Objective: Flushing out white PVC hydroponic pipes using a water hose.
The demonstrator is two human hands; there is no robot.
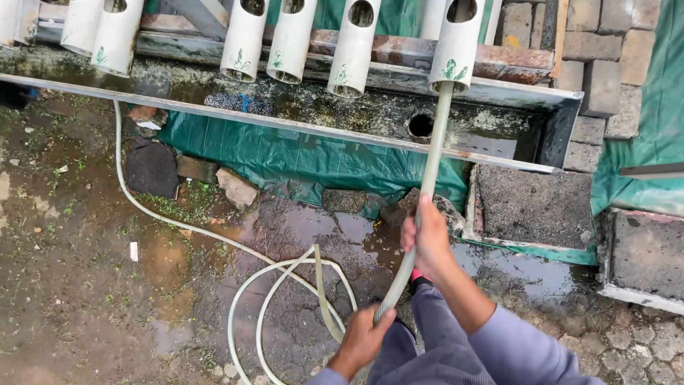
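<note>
A pale green hose [434, 150] runs from my hands up into the open end of a white pipe [456, 43]. My right hand [426, 235] is shut around the hose higher up. Lower on the same hose, my left hand [362, 339] grips it near my knees. Behind my hands the hose trails down in loose loops [263, 299] over the wet ground. Several more white pipes [353, 46] hang side by side over a metal trough [285, 117].
The trough holds dirty water and has a round drain hole [420, 125]. Green tarp [285, 153] lies below it, with stones [235, 187] and puddles [335, 232] on muddy ground. Concrete blocks [534, 207] and brick paving [605, 78] stand at the right.
</note>
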